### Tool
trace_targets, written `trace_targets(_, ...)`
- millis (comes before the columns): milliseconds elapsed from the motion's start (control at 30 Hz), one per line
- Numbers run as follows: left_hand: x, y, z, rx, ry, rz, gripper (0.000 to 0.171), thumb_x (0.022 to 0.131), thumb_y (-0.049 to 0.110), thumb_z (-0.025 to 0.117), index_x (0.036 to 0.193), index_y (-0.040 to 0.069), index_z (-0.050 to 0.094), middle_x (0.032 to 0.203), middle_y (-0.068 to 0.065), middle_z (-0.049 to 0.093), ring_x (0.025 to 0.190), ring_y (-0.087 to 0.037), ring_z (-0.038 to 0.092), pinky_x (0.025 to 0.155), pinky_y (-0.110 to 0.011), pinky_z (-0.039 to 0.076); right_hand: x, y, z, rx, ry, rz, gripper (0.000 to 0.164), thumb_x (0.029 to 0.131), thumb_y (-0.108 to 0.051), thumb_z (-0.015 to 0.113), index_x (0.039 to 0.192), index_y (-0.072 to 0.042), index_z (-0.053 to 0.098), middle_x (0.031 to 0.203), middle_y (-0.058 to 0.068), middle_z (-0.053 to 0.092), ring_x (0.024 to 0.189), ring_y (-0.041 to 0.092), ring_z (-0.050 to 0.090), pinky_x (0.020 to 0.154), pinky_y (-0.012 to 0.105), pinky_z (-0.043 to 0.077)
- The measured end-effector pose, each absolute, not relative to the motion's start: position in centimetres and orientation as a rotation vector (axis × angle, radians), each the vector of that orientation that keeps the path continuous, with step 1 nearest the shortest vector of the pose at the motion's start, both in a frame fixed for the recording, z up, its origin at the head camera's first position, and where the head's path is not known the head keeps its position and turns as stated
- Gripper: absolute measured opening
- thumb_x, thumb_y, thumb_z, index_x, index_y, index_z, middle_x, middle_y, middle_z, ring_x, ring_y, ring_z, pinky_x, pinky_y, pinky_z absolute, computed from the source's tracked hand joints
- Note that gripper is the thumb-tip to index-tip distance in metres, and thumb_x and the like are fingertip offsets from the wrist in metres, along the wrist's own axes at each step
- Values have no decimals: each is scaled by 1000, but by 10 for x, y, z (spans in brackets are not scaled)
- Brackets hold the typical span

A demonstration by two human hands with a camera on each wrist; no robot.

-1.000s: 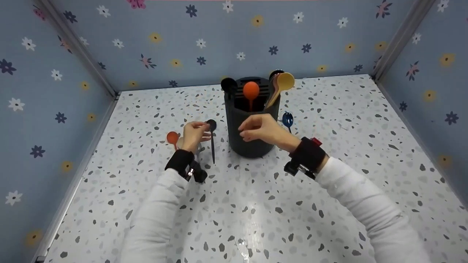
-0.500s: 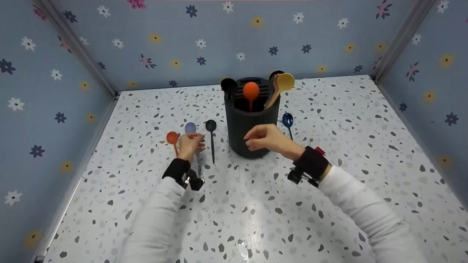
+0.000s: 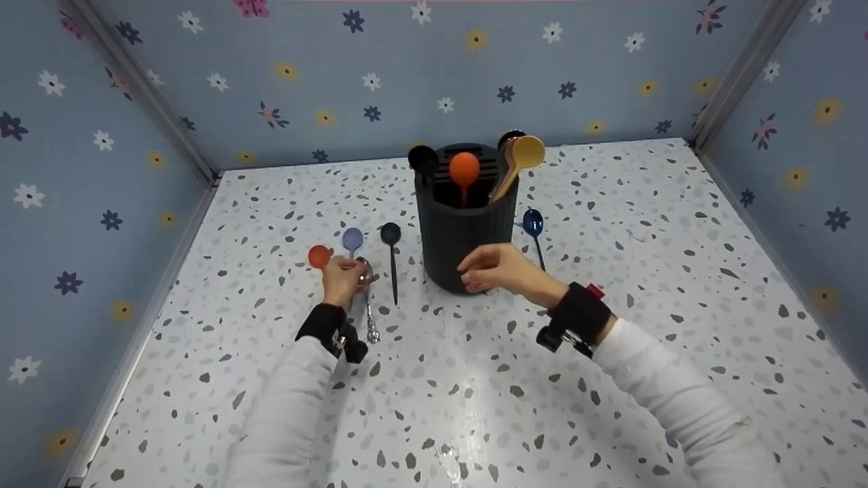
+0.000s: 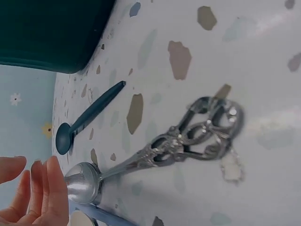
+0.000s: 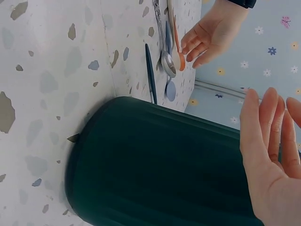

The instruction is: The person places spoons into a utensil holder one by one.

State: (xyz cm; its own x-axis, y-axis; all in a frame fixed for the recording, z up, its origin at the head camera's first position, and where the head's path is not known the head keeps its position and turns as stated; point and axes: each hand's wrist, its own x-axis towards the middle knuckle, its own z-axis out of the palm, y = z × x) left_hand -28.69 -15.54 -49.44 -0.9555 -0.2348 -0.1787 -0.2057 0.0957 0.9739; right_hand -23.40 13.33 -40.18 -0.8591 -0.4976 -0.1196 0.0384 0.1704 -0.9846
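My left hand (image 3: 343,279) hovers over the row of spoons on the left, fingers loosely bent, thumb apart from them in the left wrist view. Right beside it lies a silver spoon (image 4: 164,146) with an ornate openwork handle. A purple spoon (image 3: 352,238) and an orange spoon (image 3: 319,256) show beyond the hand, their handles partly hidden. To its right is a black spoon (image 3: 391,234). My right hand (image 3: 512,272), holding nothing, is in front of the dark utensil holder (image 3: 461,244), fingers loosely bent. No contact with the holder is plain.
Several spoons stand in the holder, among them an orange one (image 3: 464,169), a yellow one (image 3: 529,152) and a black one (image 3: 423,160). A shiny blue spoon (image 3: 534,222) lies right of it. Flowered panels (image 3: 407,81) border the speckled table (image 3: 434,407).
My left hand has moved left and toward me from the black spoon, uncovering the purple and silver spoons. My right hand has come slightly down and to the right. The spoons have stayed put.
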Motion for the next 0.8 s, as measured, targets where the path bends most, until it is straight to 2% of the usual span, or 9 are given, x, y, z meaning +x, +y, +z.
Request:
trace_targets(200,-390,-220,-680,340,-2364,-1949,20,70,19,71,80,5,60,65,-7,61,45,-19,60,37,-31,51,-232,136,-408,-417,2006,-1731,31,81,-3,60,106,13,52,87,12,62,79,20,62,81,42,51)
trace_targets(300,-386,-219,-675,385,-2502,-1784,22,72,19,69,86,3,63,68,-9,63,47,-17,60,38,-29,51,-232,137,-412,-410,1992,-1731,30,82,-2,59,106,13,52,92,20,60,78,20,61,82,44,50)
trace_targets(433,-352,-204,-623,439,-2630,-1603,22,75,19,67,87,1,64,75,-12,63,56,-18,61,47,-28,52,-231,139,-417,-399,1994,-1721,29,82,-2,58,107,12,52,96,25,58,78,19,61,81,41,51)
trace_targets(467,-349,-204,-621,417,-2618,-1593,19,73,20,68,83,3,64,71,-11,62,54,-17,60,45,-26,51,-230,139,-418,-392,1990,-1724,29,82,-2,58,107,12,53,95,24,59,78,19,61,81,40,51)
trace_targets(533,-350,-209,-627,361,-2620,-1595,20,71,25,71,78,7,65,70,-10,62,57,-18,60,48,-26,50,-230,140,-419,-380,1985,-1728,30,81,-2,59,107,12,52,92,21,60,77,19,61,80,39,52)
trace_targets(600,-355,-212,-635,394,-2701,-1567,25,73,27,70,83,5,66,76,-12,63,66,-22,62,57,-30,53,-230,140,-421,-377,1980,-1733,31,81,-3,59,107,13,52,92,21,60,77,19,61,80,40,52)
trace_targets(667,-367,-218,-657,343,-2698,-1465,21,70,25,71,78,6,68,72,-11,63,62,-22,59,53,-29,50,-229,141,-422,-378,1977,-1734,31,81,-4,59,107,13,52,91,22,60,77,19,61,80,40,51)
trace_targets(733,-378,-222,-675,343,-2755,-1347,22,69,27,71,77,6,69,75,-11,64,66,-25,59,57,-32,50,-229,141,-423,-382,1975,-1732,31,81,-4,60,107,12,52,92,23,59,77,20,62,80,39,52)
trace_targets(800,-387,-225,-693,281,-2734,-1243,18,63,26,74,69,10,67,68,-8,62,60,-22,55,50,-29,45,-228,142,-425,-382,1975,-1731,31,81,-5,61,106,11,53,91,23,59,77,20,62,80,39,52)
